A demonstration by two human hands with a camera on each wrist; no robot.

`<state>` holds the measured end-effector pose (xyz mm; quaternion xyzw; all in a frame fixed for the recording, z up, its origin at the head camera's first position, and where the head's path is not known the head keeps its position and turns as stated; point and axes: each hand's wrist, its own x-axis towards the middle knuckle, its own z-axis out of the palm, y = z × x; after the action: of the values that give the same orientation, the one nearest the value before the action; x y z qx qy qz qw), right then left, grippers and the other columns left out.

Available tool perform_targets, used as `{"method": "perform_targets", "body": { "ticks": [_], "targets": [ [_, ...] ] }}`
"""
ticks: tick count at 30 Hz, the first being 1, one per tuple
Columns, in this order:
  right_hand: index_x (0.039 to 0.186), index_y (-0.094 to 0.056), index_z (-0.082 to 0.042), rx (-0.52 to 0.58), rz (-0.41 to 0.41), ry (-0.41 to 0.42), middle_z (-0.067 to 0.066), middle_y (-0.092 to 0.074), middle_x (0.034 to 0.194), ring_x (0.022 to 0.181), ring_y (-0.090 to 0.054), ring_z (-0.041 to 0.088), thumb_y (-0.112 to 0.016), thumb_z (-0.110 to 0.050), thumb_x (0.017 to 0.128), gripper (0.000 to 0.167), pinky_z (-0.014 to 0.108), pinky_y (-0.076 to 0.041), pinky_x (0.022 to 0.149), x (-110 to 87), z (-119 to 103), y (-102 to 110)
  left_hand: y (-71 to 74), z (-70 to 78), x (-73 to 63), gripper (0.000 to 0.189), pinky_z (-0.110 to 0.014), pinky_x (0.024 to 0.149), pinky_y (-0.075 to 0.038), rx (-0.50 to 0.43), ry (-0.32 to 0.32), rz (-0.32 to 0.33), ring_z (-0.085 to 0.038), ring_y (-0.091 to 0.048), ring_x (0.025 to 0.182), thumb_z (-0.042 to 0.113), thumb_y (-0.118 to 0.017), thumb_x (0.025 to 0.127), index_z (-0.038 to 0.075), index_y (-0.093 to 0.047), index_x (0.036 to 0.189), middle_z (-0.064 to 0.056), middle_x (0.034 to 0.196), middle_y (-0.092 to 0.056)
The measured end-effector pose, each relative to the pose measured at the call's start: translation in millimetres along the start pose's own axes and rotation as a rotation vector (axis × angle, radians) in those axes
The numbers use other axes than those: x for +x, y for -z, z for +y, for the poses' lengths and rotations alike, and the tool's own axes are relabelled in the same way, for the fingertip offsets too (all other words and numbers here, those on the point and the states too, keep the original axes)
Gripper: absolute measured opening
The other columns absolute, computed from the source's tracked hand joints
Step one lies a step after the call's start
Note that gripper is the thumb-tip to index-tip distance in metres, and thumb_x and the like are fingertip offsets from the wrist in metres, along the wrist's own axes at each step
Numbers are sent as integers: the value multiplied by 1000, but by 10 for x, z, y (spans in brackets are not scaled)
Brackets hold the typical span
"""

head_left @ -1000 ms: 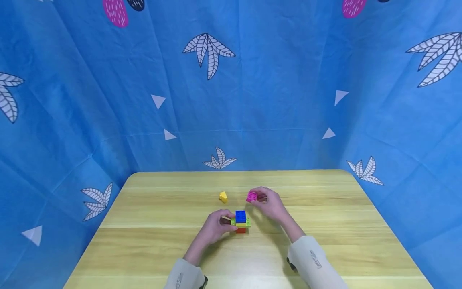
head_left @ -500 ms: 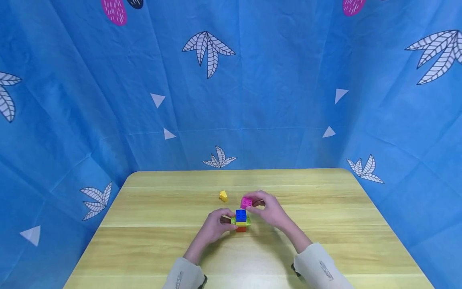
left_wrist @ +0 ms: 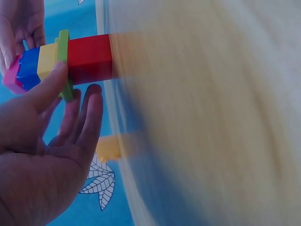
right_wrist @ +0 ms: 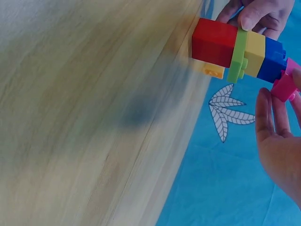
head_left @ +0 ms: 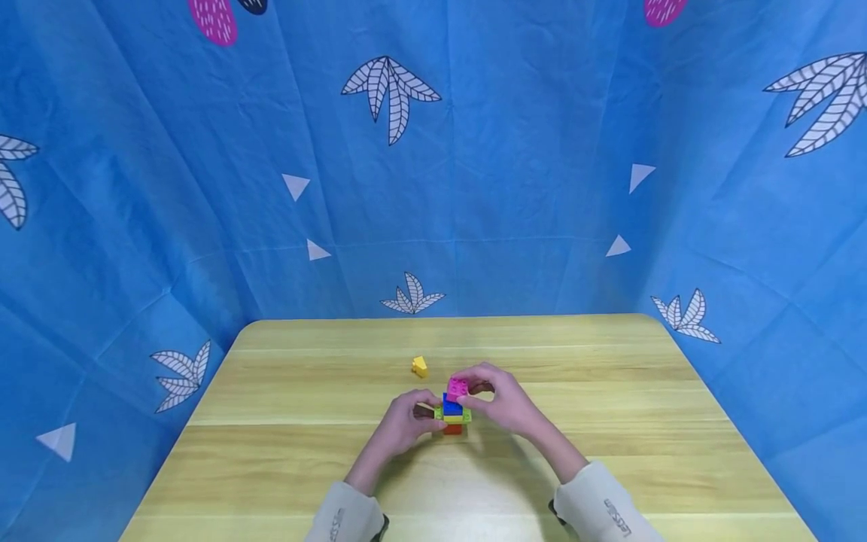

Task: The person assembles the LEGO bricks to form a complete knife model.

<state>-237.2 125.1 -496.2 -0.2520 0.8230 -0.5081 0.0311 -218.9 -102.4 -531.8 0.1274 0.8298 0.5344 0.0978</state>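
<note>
A small tower of toy building bricks stands on the table: a red brick point(left_wrist: 89, 59) at the bottom, then a flat lime green plate point(right_wrist: 238, 56), a yellow brick point(right_wrist: 254, 54) and a blue brick point(right_wrist: 272, 60). My left hand point(head_left: 400, 427) grips the tower from the left, its thumb at the green plate and yellow brick. Between thumb and fingers my right hand point(head_left: 504, 399) pinches a pink brick point(head_left: 457, 388), tilted and right at the studs of the blue brick.
A loose yellow brick point(head_left: 420, 367) with a slanted shape lies on the wooden table point(head_left: 305, 391), behind the tower and slightly left. Past the table's far edge hangs a blue patterned cloth point(head_left: 515, 188), which also rises on both sides.
My right hand has brought the pink brick left and toward me, from behind the tower to over the blue brick. The left hand has kept its grip in place.
</note>
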Motion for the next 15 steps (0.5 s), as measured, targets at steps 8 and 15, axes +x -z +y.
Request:
{"method": "perform_targets", "body": {
  "ticks": [8, 15],
  "targets": [
    [127, -70, -9, 7, -41, -10, 7, -67, 113, 102, -70, 21, -75, -13, 95, 32, 43, -60, 97, -25, -21, -12, 3, 9, -1, 21, -35, 87, -63, 6, 4, 1, -29, -71, 105, 10, -81, 89, 9, -71, 109, -12, 120, -68],
    [127, -71, -11, -4, -38, 31, 6, -68, 112, 103, -70, 26, -76, -13, 95, 33, 51, -60, 96, -40, -13, -24, 7, -1, 14, 20, -35, 88, -63, 14, 1, -4, -28, -71, 105, 11, -80, 90, 12, -73, 109, -10, 120, -69]
  ]
}}
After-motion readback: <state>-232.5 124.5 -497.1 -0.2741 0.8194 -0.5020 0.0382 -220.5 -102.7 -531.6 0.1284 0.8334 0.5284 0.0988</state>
